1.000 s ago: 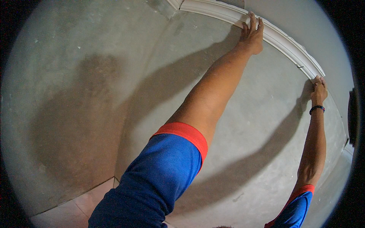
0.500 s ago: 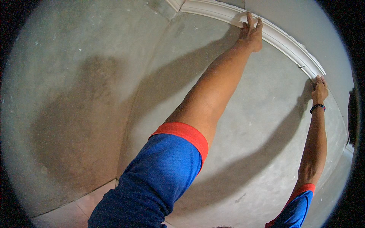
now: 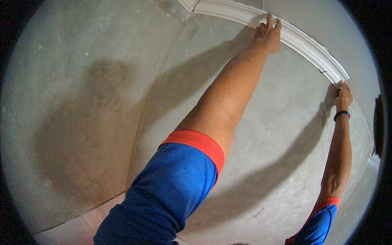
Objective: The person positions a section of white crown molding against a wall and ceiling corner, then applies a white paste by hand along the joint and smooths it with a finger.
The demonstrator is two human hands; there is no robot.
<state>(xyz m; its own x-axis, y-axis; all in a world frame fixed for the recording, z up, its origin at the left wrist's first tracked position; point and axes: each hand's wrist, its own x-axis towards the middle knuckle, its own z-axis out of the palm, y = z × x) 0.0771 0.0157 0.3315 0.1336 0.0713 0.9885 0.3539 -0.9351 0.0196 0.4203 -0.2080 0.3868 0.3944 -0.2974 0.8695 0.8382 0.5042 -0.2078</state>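
Moulding [image 3: 302,41] lies along the wall [image 3: 261,130] top; left hand [image 3: 268,37] braces it, fingers spread; right hand [image 3: 344,97] supports its end, fingers extended; letting go seems left undone.

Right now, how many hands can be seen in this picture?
2: the left hand is against the white moulding, and the right hand is at the moulding's right end.

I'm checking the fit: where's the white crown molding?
Head view, upper right: the crown molding tops the gray wall, left hand and right hand touching it.
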